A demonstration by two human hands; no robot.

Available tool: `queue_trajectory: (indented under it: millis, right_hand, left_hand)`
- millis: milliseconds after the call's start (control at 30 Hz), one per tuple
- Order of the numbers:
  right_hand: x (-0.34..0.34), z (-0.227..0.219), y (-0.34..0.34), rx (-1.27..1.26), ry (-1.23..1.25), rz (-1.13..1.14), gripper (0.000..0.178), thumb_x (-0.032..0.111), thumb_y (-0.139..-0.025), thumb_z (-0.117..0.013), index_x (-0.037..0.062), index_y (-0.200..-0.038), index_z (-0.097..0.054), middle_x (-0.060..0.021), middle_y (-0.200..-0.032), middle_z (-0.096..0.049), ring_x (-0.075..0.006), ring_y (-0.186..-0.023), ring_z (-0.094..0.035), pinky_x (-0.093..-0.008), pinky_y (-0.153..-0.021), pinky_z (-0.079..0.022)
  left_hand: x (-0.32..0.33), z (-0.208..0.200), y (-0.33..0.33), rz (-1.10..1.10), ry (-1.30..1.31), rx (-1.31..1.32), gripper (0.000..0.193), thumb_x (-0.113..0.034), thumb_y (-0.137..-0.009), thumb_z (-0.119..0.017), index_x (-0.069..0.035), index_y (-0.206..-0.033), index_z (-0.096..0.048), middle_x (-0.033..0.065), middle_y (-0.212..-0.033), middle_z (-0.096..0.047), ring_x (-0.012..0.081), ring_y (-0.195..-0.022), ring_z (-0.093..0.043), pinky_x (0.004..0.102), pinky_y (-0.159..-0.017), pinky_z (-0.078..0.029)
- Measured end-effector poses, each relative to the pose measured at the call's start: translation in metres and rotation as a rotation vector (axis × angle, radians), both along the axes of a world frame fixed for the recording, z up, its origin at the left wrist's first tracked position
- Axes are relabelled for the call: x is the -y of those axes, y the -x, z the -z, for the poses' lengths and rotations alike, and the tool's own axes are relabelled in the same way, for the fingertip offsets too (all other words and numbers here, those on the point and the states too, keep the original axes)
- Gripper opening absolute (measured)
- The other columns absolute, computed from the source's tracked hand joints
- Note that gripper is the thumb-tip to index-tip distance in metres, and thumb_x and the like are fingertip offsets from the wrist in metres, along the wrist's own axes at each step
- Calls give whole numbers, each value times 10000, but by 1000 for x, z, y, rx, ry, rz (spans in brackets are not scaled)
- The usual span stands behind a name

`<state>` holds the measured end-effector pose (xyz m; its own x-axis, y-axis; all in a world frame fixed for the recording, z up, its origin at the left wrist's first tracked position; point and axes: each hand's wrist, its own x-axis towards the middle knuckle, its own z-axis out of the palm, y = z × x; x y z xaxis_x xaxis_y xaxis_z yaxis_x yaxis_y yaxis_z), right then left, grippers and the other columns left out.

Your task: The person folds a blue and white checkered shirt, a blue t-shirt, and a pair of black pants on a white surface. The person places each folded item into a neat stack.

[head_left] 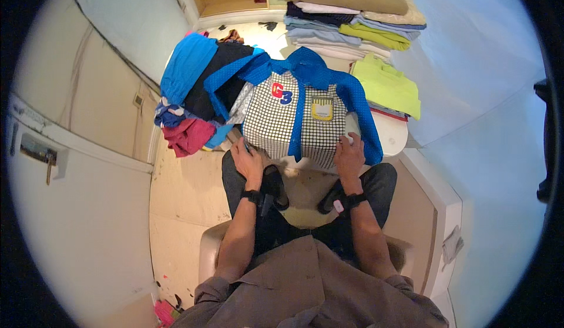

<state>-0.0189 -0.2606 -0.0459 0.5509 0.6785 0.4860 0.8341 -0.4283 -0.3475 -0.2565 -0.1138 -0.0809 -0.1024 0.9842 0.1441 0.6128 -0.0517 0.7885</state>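
Observation:
A child's shirt (276,116) lies spread face up in front of me. It has a black-and-white checked front, plus a blue collar, blue sleeves and a blue middle strip. A red-and-blue badge and a yellow-edged patch sit on its chest. My left hand (248,162) is closed at the lower left corner of the hem, its fingertips partly hidden. At the lower right side of the hem, my right hand (350,156) grips the edge between thumb and fingers. The left sleeve bends outward over a clothes pile; the right one hangs down beside my right hand.
Left of the shirt is a loose heap of clothes with a bright blue garment (188,63) and a dark pink one (189,136). Folded clothes (329,31) stand stacked at the back right, near a lime-green folded shirt (386,86). A white door (76,210) is at left.

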Motion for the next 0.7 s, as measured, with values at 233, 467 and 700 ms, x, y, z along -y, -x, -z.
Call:
queue_trajectory:
  millis: [233,467,700]
  right_hand:
    - [-57,-14,46,113,111,-311,456,310,-929,-657,147,-1350,-593,-145,-1517,-414,-423,-1429,-334,-609,-1124,-323]
    - [-56,2,37,76,244,-331,600,515,-965,-576,202,-1471,-498,-95,-1602,-316,-427,-1472,-242,-673,-1148,-208]
    - [-46,9,32,114,179,-324,694,514,-840,-721,208,-1436,-539,-54,-1572,-371,-452,-1444,-282,-655,-1129,-260]
  left_hand:
    - [-13,-41,-57,552,-554,-264,306,-76,-890,-642,13,-1181,-677,217,-1433,-525,415,-1347,-464,511,-1103,-376]
    - [-37,-15,-80,637,-413,-633,431,-423,-1016,-497,-187,-1352,-627,165,-1579,-379,456,-1473,-264,730,-1104,-199]
    - [-24,-14,-72,621,-439,-660,448,-467,-1013,-495,-213,-1360,-619,173,-1573,-374,496,-1469,-235,789,-1081,-153]
